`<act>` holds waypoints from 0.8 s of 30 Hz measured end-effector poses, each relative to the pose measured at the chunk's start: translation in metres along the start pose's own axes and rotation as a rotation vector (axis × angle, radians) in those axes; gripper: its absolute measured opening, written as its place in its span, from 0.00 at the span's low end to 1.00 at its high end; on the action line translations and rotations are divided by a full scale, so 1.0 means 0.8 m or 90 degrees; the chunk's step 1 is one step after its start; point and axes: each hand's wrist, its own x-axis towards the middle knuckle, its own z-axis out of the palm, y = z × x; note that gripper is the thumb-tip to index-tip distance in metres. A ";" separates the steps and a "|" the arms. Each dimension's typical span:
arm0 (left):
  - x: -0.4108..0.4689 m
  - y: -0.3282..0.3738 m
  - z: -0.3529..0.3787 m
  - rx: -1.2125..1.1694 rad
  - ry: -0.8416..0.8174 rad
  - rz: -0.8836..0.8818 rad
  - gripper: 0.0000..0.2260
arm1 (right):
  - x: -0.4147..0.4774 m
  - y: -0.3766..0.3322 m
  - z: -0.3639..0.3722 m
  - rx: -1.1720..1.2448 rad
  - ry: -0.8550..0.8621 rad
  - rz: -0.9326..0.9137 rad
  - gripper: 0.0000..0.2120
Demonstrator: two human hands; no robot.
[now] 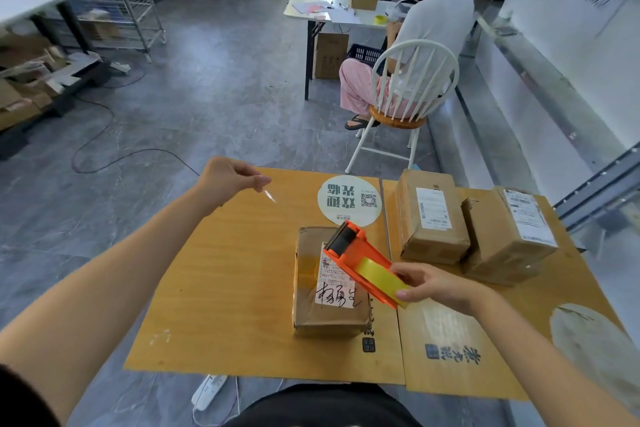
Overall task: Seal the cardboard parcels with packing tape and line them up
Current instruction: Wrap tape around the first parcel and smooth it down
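Person (436, 17) seated on white chair (394, 120); round sticker (349, 199) on table (225, 288); power strip (207, 392) on floor (225, 97).

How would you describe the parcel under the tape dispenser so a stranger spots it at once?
Find the wooden table. The parcel stands alone near its middle, under the orange tape dispenser, left of two other parcels. Only its label bears big black handwriting.

Round sticker (349, 198) on the table (225, 288) reads 欢迎光临, upside down.
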 end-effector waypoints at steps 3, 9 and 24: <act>-0.001 0.004 0.000 0.011 -0.048 0.026 0.11 | -0.002 -0.003 0.005 0.025 0.048 0.008 0.31; 0.002 0.009 0.003 0.030 -0.130 0.063 0.11 | 0.006 0.004 0.013 0.119 0.302 -0.006 0.41; -0.054 -0.050 0.091 -0.247 -0.237 -0.072 0.16 | -0.006 -0.028 -0.014 0.400 0.401 -0.129 0.47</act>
